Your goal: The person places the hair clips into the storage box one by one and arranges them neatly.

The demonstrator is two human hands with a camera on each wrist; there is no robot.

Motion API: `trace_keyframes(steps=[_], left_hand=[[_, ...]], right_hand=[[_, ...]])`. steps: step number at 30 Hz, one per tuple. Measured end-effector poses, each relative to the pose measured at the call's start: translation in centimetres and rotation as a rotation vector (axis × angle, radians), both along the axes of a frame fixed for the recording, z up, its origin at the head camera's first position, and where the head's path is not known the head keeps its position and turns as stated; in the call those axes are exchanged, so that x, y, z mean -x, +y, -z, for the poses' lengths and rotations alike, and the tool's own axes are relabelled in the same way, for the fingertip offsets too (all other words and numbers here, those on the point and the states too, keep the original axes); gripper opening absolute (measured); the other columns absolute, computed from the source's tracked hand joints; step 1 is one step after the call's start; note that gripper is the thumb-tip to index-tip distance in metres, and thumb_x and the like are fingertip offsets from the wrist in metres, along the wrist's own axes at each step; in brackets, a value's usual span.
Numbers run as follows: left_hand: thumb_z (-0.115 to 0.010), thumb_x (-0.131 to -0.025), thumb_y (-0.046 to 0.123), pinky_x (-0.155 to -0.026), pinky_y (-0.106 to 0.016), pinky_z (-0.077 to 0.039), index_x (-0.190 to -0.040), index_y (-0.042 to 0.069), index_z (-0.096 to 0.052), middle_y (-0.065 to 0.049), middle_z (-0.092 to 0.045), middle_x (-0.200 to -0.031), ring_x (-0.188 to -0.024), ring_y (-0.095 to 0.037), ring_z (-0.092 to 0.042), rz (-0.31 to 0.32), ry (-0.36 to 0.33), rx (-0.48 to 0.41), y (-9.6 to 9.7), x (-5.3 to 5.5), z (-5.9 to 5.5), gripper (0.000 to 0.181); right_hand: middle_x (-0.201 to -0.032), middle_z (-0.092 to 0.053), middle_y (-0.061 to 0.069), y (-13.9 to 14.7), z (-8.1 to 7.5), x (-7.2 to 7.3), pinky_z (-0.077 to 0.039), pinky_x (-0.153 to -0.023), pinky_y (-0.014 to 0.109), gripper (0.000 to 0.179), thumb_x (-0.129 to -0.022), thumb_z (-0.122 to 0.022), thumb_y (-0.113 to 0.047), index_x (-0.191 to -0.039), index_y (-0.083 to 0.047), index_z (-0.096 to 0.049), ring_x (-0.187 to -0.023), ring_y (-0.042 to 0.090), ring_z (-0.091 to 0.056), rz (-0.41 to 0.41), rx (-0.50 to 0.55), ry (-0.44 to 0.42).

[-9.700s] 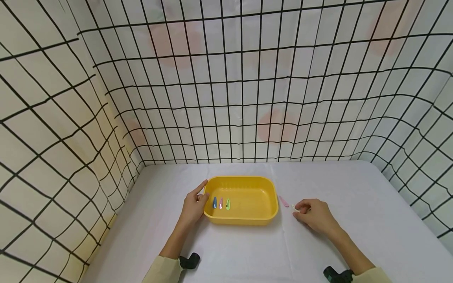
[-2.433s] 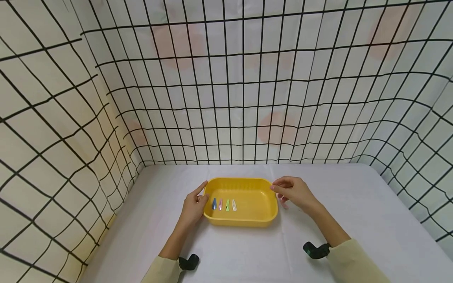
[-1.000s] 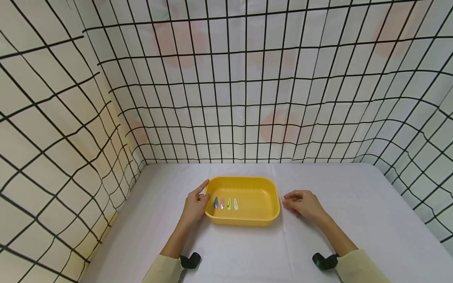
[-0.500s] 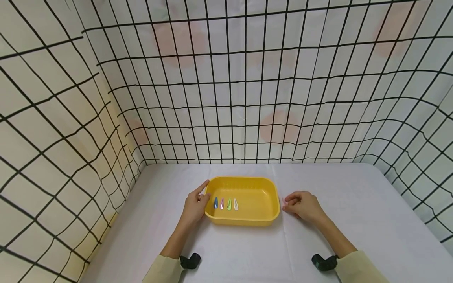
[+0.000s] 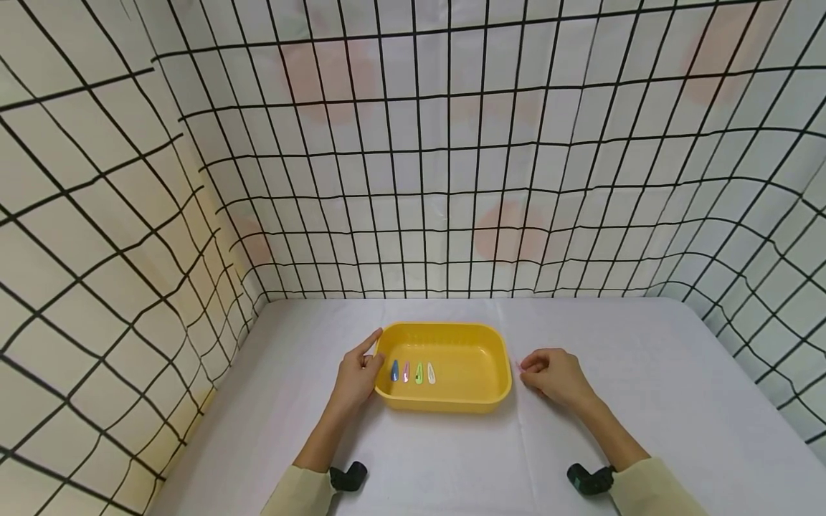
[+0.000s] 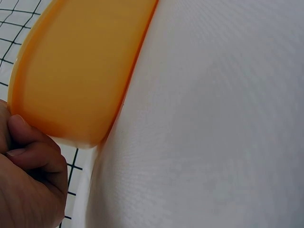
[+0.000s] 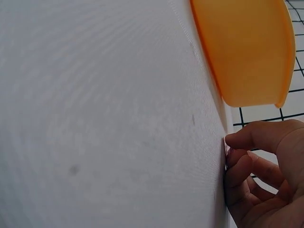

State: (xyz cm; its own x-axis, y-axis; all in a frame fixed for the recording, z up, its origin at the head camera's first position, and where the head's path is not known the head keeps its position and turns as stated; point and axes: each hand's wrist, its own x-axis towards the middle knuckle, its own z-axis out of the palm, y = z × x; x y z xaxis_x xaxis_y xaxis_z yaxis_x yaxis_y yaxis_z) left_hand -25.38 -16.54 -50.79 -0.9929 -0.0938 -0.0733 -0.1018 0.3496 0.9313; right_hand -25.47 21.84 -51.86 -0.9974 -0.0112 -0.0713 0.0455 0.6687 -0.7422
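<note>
In the head view a yellow tray (image 5: 477,369) stands on the table. My left hand (image 5: 353,373) grips its left rim, the thumb on the wall, as the left wrist view also shows. Inside the tray, toward the left, a blue hair clip (image 5: 395,370), a pink hair clip (image 5: 406,371), a green hair clip (image 5: 419,373) and a white hair clip (image 5: 431,373) lie in a row. To the right of the tray, my right hand (image 5: 556,376) pinches another pink hair clip (image 7: 227,151) at the tabletop; the fingers hide most of it.
A white cloth (image 5: 452,459) covers the table. Black wire grid (image 5: 442,193) with white sheeting behind it rises at the back and on both sides. Dark wrist cameras (image 5: 348,476) sit at both cuffs.
The white clip, at my right fingertips earliest, now lies beside the green one. My right hand went to the tray's right rim, then back down to the pink clip. My left hand stays put.
</note>
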Motion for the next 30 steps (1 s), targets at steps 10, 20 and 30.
trace_keyframes(steps=[10,20,30], left_hand=[[-0.061,-0.101,0.023,-0.045,-0.020,-0.037,-0.153,0.033,-0.051,0.001,-0.045,-0.061,-0.049,-0.014,-0.040,0.004,0.007,-0.012,0.1,0.0,0.0,0.054],[-0.061,-0.101,0.023,-0.046,-0.020,-0.038,-0.153,0.033,-0.051,0.001,-0.045,-0.062,-0.049,-0.014,-0.040,0.005,0.002,-0.012,0.0,0.0,0.0,0.053],[-0.061,-0.101,0.022,-0.044,-0.021,-0.037,-0.153,0.032,-0.051,0.001,-0.045,-0.061,-0.047,-0.014,-0.039,0.006,0.008,-0.022,0.0,0.0,0.1,0.053]], right_hand=[[-0.072,-0.067,-0.002,0.4,-0.4,0.0,-0.046,-0.060,0.024,0.012,-0.089,-0.070,-0.016,-0.094,-0.006,-0.077,-0.065,0.013,-0.057,-0.041,-0.108,0.127],[-0.068,-0.064,-0.002,0.8,-0.7,-0.2,-0.045,-0.057,0.024,0.014,-0.089,-0.071,-0.019,-0.090,-0.005,-0.074,-0.064,0.014,-0.056,-0.047,-0.127,0.087],[-0.072,-0.069,0.000,1.4,-0.7,-0.5,-0.050,-0.060,0.024,0.021,-0.092,-0.073,-0.021,-0.099,-0.002,-0.075,-0.065,0.013,-0.061,-0.041,-0.079,0.045]])
